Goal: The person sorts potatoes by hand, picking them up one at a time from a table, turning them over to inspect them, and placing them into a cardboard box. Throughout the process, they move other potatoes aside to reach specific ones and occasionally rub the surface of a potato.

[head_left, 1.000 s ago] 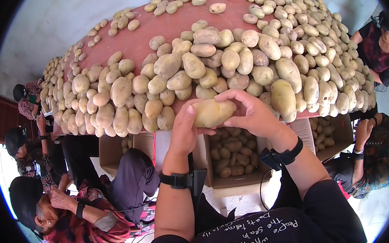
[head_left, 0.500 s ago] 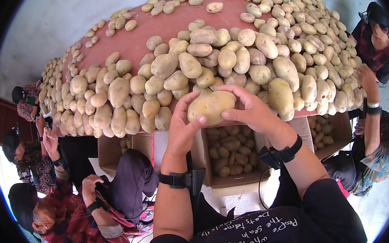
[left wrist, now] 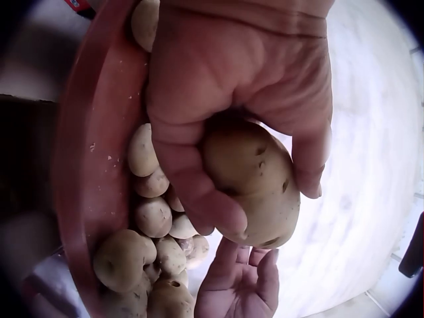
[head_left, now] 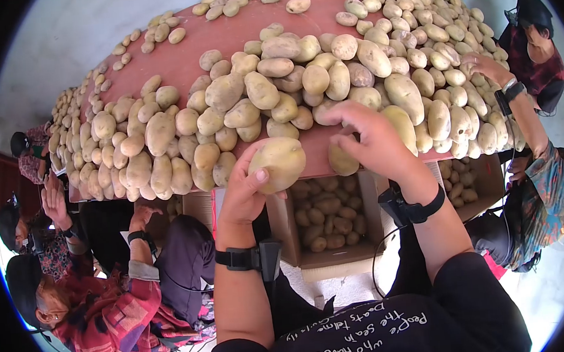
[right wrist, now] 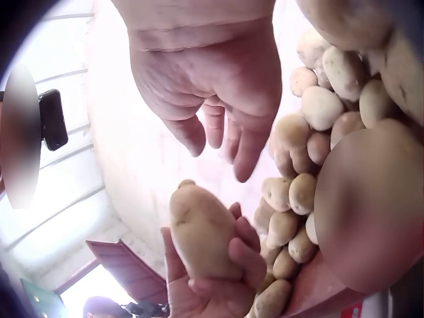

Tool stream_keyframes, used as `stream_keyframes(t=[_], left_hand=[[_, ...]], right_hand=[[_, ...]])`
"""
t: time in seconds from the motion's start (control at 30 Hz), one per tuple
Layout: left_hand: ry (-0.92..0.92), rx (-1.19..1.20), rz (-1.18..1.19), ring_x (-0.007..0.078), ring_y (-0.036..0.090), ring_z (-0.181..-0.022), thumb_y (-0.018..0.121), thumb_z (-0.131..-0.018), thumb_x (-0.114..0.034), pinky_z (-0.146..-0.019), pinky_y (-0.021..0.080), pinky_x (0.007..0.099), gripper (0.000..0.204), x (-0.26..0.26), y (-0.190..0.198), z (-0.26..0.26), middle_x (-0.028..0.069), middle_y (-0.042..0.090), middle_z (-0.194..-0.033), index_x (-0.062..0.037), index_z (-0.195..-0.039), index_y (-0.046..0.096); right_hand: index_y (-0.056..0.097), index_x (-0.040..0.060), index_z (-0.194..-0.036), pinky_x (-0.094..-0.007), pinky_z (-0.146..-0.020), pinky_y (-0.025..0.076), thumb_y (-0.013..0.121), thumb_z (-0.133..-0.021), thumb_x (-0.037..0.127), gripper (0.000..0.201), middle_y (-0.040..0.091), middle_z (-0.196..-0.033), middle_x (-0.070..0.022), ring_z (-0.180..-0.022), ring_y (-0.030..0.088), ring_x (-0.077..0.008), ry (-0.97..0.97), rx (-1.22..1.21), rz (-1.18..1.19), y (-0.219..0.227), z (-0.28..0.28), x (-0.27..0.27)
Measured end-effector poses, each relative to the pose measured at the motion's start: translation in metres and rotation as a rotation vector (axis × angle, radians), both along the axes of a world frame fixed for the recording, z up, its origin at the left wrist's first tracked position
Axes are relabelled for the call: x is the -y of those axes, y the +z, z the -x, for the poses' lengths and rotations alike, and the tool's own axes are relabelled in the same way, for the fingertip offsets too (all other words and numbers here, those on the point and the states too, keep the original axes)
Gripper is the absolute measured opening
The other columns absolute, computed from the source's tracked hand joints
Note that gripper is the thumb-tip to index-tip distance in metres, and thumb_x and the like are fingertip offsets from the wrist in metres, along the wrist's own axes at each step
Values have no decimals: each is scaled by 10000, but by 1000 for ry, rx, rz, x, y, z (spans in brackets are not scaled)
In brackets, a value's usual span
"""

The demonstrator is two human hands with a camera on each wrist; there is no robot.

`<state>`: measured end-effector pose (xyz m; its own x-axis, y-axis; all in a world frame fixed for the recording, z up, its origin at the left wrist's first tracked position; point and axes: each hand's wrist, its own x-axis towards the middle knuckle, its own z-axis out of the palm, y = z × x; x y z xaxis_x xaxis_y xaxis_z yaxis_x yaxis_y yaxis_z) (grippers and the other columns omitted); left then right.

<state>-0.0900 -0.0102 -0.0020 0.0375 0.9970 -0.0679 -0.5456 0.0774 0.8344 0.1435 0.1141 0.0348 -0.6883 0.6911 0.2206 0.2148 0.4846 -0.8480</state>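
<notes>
The left hand (head_left: 244, 192) has a curled grip round one big potato (head_left: 278, 164) at the table (head_left: 220, 36) edge above a part-filled box (head_left: 328, 222), the right hand (head_left: 367, 137) reaches spread-fingered into the heap (head_left: 302, 83), much of it unsorted.

Large tan potato (head_left: 278, 164) at table edge

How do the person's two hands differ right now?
The left hand grips a large potato; the right hand holds nothing. The left hand's fingers curl round it at the table edge; the right hand's hang relaxed over the potato pile. Both wear black wrist straps.
</notes>
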Motion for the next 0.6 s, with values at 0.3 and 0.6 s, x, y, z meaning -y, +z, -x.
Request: stream_keyframes(t=[0.3,0.6], left_hand=[[-267,-262,44,153,652,-1028,806,-776,-295,-765,557,272,638,1,6,4,70,658,-1177,-19,-1309,591],[-704,-498,69,179,613,-1147,827,-788,-226,-1018,460,312,639,-5,-5,-20,111,639,-1247,-12,-1338,582]], right_hand=[[647,39,-1055,-434,-1034,446,659,-740,-16,320,603,-1159,-136,-1222,528,-356,133,462,-448,-48,-1,18],[642,25,-1056,-494,-1101,389,669,-714,-22,346,551,-1290,-188,-1325,442,-448,34,599,-577,-60,-2,23]])
